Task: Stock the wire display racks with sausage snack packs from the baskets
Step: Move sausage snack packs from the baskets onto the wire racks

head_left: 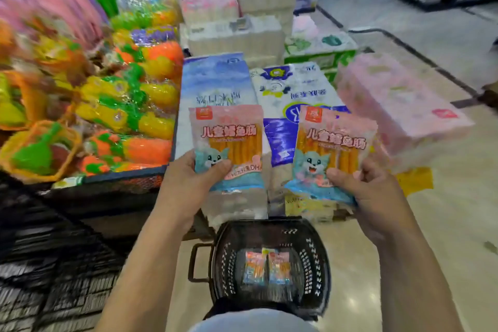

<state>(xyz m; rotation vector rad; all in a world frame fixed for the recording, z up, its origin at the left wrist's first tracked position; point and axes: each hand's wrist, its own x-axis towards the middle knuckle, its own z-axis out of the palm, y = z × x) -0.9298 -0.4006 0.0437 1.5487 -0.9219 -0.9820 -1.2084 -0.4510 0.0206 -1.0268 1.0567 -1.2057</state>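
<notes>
Orange, yellow and green plastic toys in clear wrap (pixel 129 105) fill a black mesh-sided bin (pixel 113 179) at far left; motion blur, detail poor. Your left hand (pixel 186 180) pinches the lower edge of a pink-and-blue sausage snack pack with a cartoon cat (pixel 231 140), thumb on the front, fingers behind. Pack upright, label facing you. Behind it stand blue-and-white wrapped tissue bundles (pixel 215 81). Below, between your forearms, a black perforated plastic basket (pixel 319 253) sits on the glossy beige tile floor (pixel 444 237). Two more snack packs (pixel 266 267) lie flat at its bottom. Your right hand (pixel 374 197) pinches a second matching snack pack (pixel 334 148) the same way, its top leaning slightly right. The two held packs are near each other, not touching. A pink wrapped bundle (pixel 398 105) lies at right.
</notes>
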